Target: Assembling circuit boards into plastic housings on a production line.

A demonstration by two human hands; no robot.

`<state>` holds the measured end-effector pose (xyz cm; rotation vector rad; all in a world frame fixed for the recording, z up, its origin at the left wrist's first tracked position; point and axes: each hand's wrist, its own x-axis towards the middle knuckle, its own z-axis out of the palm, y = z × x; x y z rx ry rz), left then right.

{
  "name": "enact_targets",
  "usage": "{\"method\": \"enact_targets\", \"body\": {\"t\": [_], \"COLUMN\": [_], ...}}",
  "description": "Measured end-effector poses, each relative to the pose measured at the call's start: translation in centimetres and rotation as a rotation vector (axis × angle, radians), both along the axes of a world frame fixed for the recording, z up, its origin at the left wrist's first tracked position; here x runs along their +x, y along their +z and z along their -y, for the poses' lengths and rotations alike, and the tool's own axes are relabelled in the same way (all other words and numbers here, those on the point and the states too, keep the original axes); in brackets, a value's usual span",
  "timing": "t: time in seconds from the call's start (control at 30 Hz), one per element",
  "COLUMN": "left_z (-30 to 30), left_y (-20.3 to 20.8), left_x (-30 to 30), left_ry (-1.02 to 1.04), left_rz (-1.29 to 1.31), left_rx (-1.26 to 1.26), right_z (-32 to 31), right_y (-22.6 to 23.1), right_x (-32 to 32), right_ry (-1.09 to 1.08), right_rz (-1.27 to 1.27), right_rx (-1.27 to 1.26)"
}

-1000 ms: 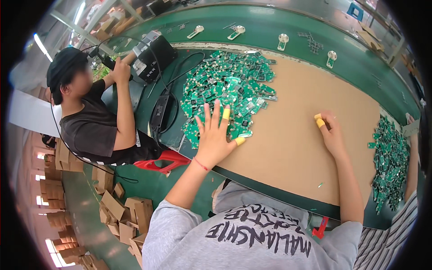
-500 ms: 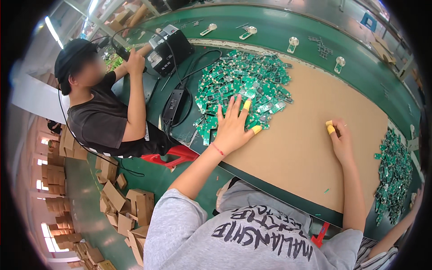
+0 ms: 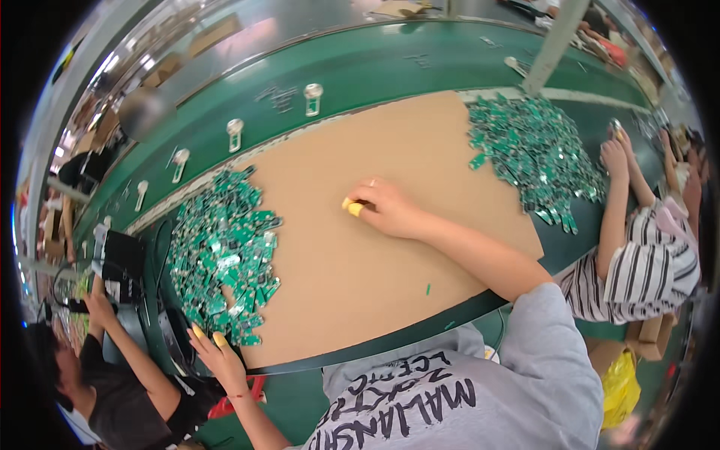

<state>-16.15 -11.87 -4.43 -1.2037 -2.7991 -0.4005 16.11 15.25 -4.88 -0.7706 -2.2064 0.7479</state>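
Observation:
A heap of small green circuit boards lies on the left part of a brown cardboard sheet. My left hand is at the heap's near edge, its fingers stretched out and apart, with yellow covers on fingertips. Over the middle of the cardboard is my right hand, its fingers curled and its yellow-covered thumb and fingertip pressed together. Whether anything sits in that pinch I cannot make out. A second heap of green circuit boards covers the cardboard's far right corner and spills past its edge.
Behind the cardboard runs a green conveyor belt carrying white handled parts and small grey pieces. A co-worker in black sits left beside a black box device; another in stripes sits right. A green sliver lies on the cardboard.
The view has swung to the right. My left hand has drawn back from the top of the left heap to its near edge. My right hand stays curled over the cardboard.

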Motion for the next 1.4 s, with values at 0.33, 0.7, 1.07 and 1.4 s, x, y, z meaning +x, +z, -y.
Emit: {"method": "enact_targets", "body": {"t": [0.33,0.7,1.07,1.4], "left_z": [-4.6,-6.9,-8.9,-13.9], "left_y": [-1.2,-0.1,4.9,5.9], "left_x": [1.4,2.9,5.9,20.6], "left_ry": [-0.115,-0.248,-0.348,-1.186], "left_rz": [0.111,0.245,-0.013,0.467], "left_rx": [0.144,0.417,0.383,0.113], "right_z": [-0.3,0.2,0.0,-0.5], "right_y": [-1.3,-0.1,-0.4,-1.6], "right_x": [0.7,0.3,-0.4,-0.1], "right_ry": [-0.018,0.032,0.027,0.000], "right_rz": [-0.063,-0.052,-0.047,-0.109], "right_rx": [-0.019,-0.031,-0.061,0.011]}}
